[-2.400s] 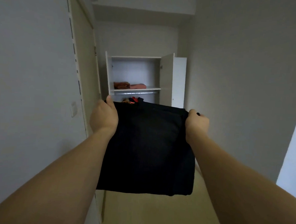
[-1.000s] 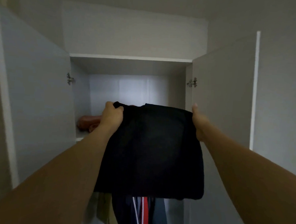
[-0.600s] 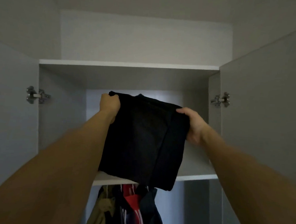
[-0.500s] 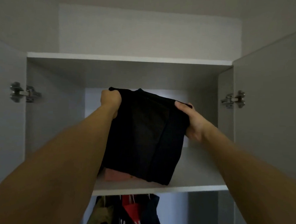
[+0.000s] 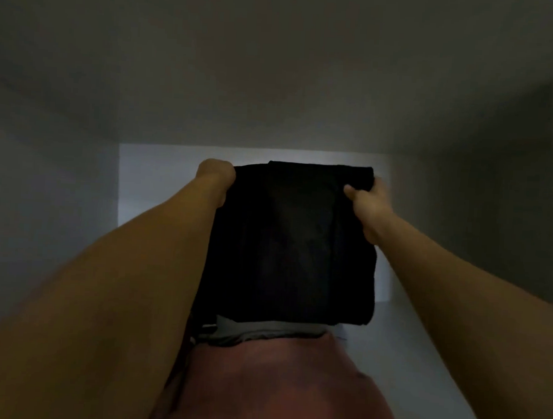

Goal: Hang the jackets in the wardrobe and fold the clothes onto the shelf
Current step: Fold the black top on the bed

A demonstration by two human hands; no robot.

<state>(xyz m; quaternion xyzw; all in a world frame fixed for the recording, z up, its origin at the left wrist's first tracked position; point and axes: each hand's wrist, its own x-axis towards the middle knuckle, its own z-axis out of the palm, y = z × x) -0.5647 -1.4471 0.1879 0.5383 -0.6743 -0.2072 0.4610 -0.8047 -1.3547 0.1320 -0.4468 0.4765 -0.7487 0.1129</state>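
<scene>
Cloth this dark and limp has no stiffness of its own: the folded black garment looks light, soft and prone to sag or come unfolded unless held at both far corners. That is where it is taken now. The left hand has its grip curled round the far left corner, and the right hand pinches the far right edge, thumb on top. The garment hangs between them inside the wardrobe compartment, its lower edge over a grey folded piece and a reddish folded garment lying on the shelf. Bare shelf shows to the right of the pile; the side wall and the compartment's top panel stand near, so headroom looks modest.
</scene>
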